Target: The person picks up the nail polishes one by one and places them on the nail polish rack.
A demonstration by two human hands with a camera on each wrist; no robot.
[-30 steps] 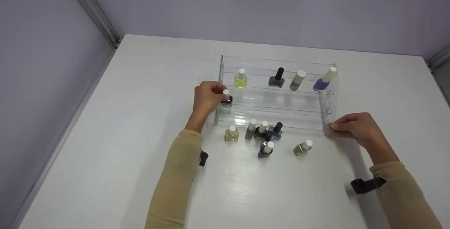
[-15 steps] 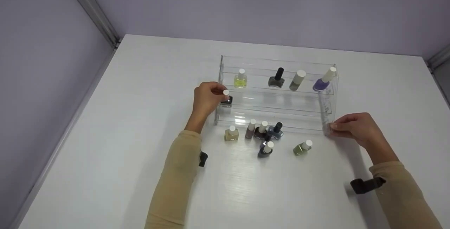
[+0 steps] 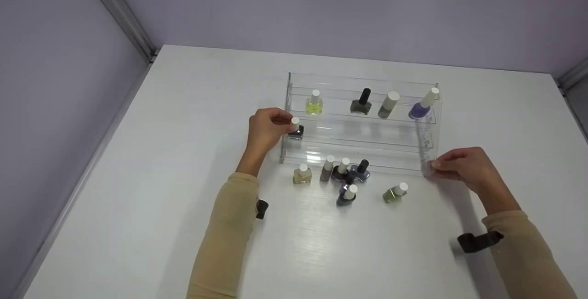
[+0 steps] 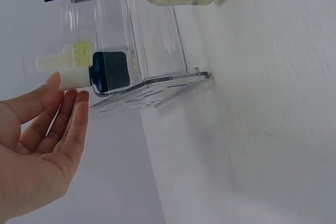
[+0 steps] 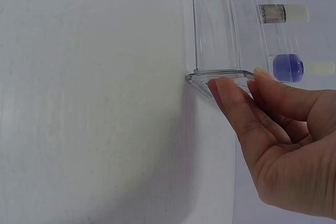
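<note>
A clear acrylic tiered rack (image 3: 395, 145) stands on the white table (image 3: 174, 161). A dark blue bottle (image 3: 296, 130) with a white cap stands at the left end of its middle tier, also in the left wrist view (image 4: 110, 71). My left hand (image 3: 287, 122) is beside it; its nearly straight fingertips (image 4: 79, 97) touch the cap without gripping. My right hand (image 3: 434, 166) pinches the rack's front right corner, its fingers (image 5: 226, 87) against the side wall (image 5: 215, 35).
On the top tier stand a yellow bottle (image 3: 314, 105), a dark grey one (image 3: 361, 104), an olive one (image 3: 388, 105) and a purple one (image 3: 420, 109). Several loose bottles sit before the rack, among them a pale one (image 3: 302, 175) and a green one (image 3: 394, 193). Lilac walls enclose the table.
My left hand and forearm have drawn slightly left and its grip on the dark blue bottle's cap has loosened. The right hand has stayed at the corner.
</note>
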